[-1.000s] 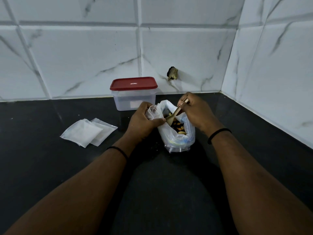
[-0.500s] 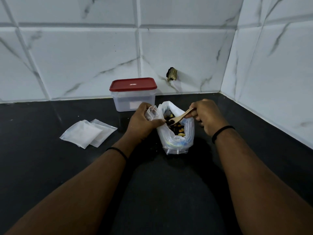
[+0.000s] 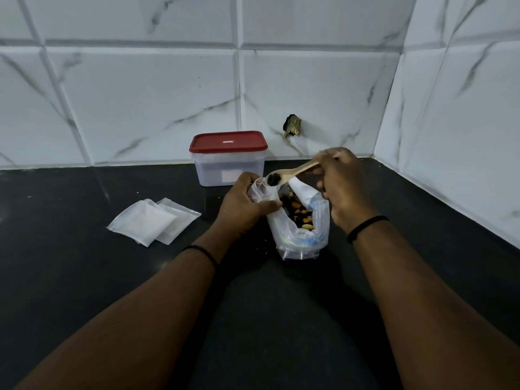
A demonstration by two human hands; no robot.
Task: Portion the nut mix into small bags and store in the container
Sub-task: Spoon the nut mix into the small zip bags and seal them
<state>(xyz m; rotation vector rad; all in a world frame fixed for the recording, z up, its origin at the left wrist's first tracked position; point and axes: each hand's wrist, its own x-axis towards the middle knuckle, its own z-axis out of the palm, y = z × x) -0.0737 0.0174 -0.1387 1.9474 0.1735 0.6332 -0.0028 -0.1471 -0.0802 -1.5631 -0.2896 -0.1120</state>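
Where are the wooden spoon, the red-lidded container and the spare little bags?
wooden spoon (image 3: 295, 172): head view, on its bare handle.
red-lidded container (image 3: 228, 141): head view, middle of the lid.
spare little bags (image 3: 143, 222): head view, face of the front bag.

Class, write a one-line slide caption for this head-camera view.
Right hand lifts a spoon of nut mix toward the small bag in the left hand.

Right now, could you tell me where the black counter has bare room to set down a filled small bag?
Bare black counter lies in front of the flat white pouches, and more on the right between the right hand and the side wall. It is crowded around the clear nut-mix bag, the left hand and the red-lidded plastic container.
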